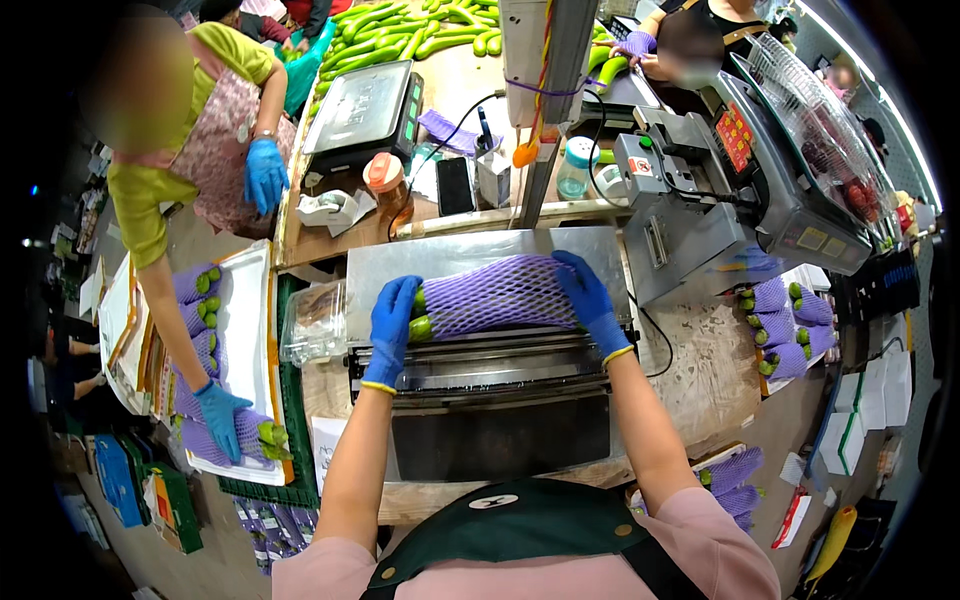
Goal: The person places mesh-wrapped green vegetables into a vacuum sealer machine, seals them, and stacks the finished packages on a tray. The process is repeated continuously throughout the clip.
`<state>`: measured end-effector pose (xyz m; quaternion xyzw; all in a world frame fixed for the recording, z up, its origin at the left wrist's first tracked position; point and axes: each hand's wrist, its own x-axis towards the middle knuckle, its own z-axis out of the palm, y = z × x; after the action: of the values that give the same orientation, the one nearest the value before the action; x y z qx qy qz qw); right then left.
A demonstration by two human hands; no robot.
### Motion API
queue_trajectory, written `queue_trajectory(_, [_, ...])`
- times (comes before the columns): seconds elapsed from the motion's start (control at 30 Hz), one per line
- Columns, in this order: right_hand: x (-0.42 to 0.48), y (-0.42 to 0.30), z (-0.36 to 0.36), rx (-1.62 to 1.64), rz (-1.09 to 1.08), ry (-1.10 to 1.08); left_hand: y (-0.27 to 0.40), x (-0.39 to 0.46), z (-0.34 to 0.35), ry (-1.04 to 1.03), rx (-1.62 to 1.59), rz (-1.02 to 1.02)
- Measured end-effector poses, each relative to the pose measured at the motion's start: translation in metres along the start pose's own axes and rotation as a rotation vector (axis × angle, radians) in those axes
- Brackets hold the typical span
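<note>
A bundle of long green vegetables in a purple foam net sleeve [499, 295] lies crosswise over the stainless-steel top of a wrapping machine [465, 251]. Green ends poke out on its left side. My left hand [394, 322], in a blue glove with a yellow cuff, grips that left end. At the other end, my right hand [589, 300], gloved alike, holds the sleeve's upper right corner, its fingers partly hidden behind it. Below the bundle run the machine's dark rollers, and nearer me is a black plate [502, 437].
At left, a co-worker's gloved hand [217, 420] rests on netted vegetables in a white-lined box [247, 315]. A scale [360, 112], phone [455, 186] and drink bottle [386, 187] sit behind the machine. A metal post [540, 180] rises there. A grey labelling machine [675, 202] stands right.
</note>
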<state>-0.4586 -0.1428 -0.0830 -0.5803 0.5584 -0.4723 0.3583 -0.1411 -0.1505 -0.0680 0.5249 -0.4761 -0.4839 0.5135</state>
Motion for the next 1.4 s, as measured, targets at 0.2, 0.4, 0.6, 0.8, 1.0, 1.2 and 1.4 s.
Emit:
queue_trajectory(0.2, [-0.008, 0.0, -0.026, 0.007, 0.073, 0.141, -0.008, 0.004, -0.041, 0.08, 0.301, 0.115])
queue_trajectory(0.4, [-0.053, -0.02, -0.032, -0.624, -0.161, 0.032, 0.012, -0.031, -0.032, -0.296, 0.397, 0.114])
queue_trajectory(0.6, [-0.002, -0.093, -0.037, -0.306, -0.059, 0.052, 0.071, 0.011, -0.03, -0.256, 0.253, 0.085])
queue_trajectory(0.8, [0.016, 0.028, 0.002, -0.243, -0.1, 0.183, -0.011, 0.031, -0.013, -0.178, 0.405, 0.344])
queue_trajectory(1.0, [-0.015, 0.001, 0.01, 0.015, 0.016, 0.098, -0.008, -0.008, -0.006, -0.06, 0.326, 0.207])
queue_trajectory(1.2, [-0.019, -0.018, -0.033, -0.234, -0.233, -0.033, 0.027, -0.014, -0.027, -0.135, 0.348, 0.151])
queue_trajectory(1.4, [-0.077, -0.041, -0.117, -0.064, 0.945, -0.364, 0.044, -0.052, -0.123, -0.286, 0.227, -0.832])
